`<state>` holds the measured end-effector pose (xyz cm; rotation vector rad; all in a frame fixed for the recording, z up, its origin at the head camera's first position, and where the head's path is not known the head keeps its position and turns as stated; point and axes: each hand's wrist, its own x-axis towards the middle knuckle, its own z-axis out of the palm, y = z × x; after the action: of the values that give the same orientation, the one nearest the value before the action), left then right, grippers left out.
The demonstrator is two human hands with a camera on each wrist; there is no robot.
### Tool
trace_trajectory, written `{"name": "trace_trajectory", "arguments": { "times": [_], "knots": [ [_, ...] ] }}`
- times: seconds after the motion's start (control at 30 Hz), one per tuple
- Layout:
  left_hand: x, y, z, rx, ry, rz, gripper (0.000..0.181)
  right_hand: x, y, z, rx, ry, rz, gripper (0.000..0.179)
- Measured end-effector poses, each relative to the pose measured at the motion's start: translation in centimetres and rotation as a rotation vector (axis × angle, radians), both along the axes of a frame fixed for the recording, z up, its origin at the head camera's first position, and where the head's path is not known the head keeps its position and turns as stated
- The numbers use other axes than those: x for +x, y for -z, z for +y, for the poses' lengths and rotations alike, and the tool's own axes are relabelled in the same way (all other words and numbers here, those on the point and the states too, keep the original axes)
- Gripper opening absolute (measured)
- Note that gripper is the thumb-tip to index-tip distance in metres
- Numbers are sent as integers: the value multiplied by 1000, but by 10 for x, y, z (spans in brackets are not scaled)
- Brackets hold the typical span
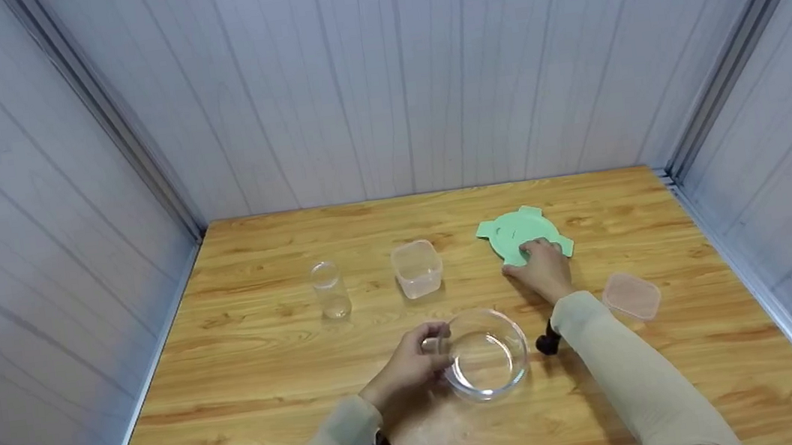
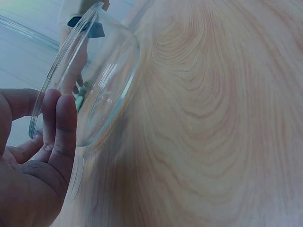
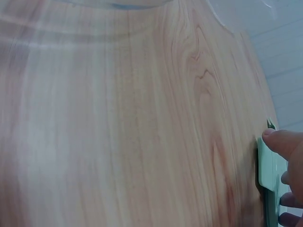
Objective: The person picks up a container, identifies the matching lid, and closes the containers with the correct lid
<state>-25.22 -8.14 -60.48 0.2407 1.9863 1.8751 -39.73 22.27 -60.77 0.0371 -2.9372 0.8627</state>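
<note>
A round clear glass bowl [image 1: 487,362] stands near the front middle of the table. My left hand [image 1: 413,360] pinches its left rim, thumb on one side and fingers on the other; in the left wrist view the fingers [image 2: 59,123] lie along the glass wall. Farther back on the right is a flat mint-green round lid [image 1: 514,230] with tabs around its edge. My right hand [image 1: 545,268] grips the near edge of this lid. Seen from the right wrist, the thumb [image 3: 279,139] is at a tab and the other fingers curl over the lid.
Left of centre a clear glass jar [image 1: 331,291] stands upright. A small square translucent plastic container [image 1: 417,269] is behind the bowl. Beside the right forearm lies a translucent rectangular lid [image 1: 632,296]. Panelled walls [image 1: 379,88] enclose the wooden table [image 1: 236,393] at the back and sides.
</note>
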Motion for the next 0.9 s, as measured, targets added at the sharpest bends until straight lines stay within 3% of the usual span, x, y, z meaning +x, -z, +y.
{"name": "trace_trajectory", "arguments": {
  "times": [0.37, 0.6, 0.9],
  "knots": [
    [0, 0, 1, 22, -7, -34, 61, 4, -1, 1, -7, 11, 34, 45],
    [-2, -1, 1, -32, -13, 18, 61, 5, 0, 3, 41, 13, 43, 48],
    [-1, -1, 0, 22, 11, -15, 60, 8, 2, 8, 40, -19, 16, 46]
  ]
}}
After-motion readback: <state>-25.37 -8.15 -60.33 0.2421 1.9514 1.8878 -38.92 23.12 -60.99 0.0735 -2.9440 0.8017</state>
